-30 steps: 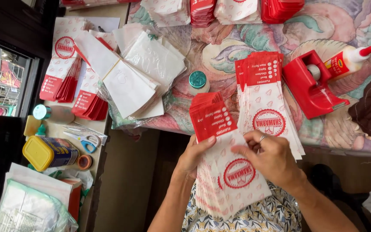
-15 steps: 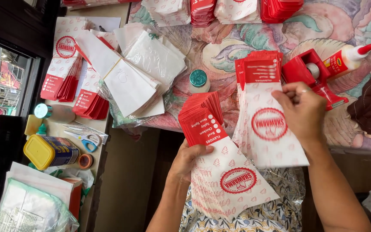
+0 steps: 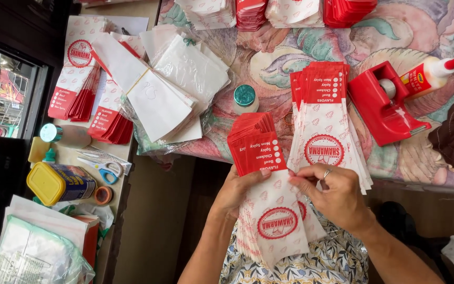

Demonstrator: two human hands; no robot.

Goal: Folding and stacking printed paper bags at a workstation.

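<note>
Left hand (image 3: 237, 189) clamped on bag stack (image 3: 269, 210) over lap; right hand (image 3: 332, 192) pinching top bag's edge. Second bag pile (image 3: 324, 115) on desk (image 3: 269, 68), beside red tape dispenser (image 3: 382, 108).

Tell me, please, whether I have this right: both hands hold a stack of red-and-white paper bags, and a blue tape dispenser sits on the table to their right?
Not quite: the tape dispenser is red, not blue, as the head view shows. The rest stands: the left hand and right hand hold the stack of bags, and the dispenser sits on the table to their right.
</note>
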